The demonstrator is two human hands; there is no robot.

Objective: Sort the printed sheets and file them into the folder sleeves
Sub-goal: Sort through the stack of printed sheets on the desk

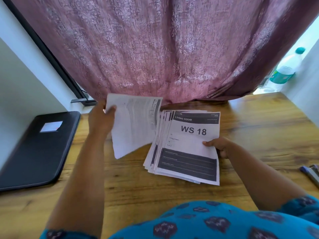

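White sheet (133,125) pinched in left hand (101,118), right hand (219,145) gripping the paper stack (186,149) edge

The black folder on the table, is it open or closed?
Closed. The black folder lies flat on the table, its cover with a white label facing up, and no sleeves show.

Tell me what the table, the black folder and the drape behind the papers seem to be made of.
Table: looks like wood or a wood-look laminate, with warm brown grain and knots and a slight sheen. Black folder: likely plastic or faux leather, matte and smooth, with rounded corners and a clear label pocket. Drape: woven fabric in mauve, hanging in soft folds with a faintly shiny pattern.
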